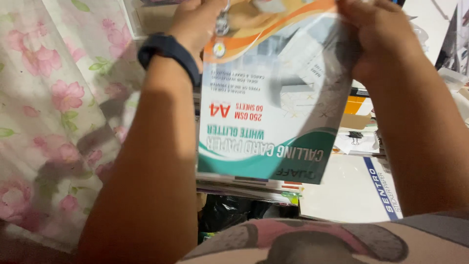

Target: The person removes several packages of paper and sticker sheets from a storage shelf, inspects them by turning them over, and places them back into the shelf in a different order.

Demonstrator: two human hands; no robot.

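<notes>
The person held one glossy pack of card paper (273, 98) up at chest height with its printed face turned toward the head camera and its text upside down, the left hand (198, 22) closed on the top left corner and the right hand (373, 34) pinched shut on the top right corner, apparently so the clear wrapper could be worked at its upper edge. One dark wristband (168, 51) sat on the left wrist. Below the pack lay a stack of paper packs (254, 188), too overlapped to count, one white box with a blue stripe (356, 188) beside it and one floral curtain (53, 107) hanging at the left.
</notes>
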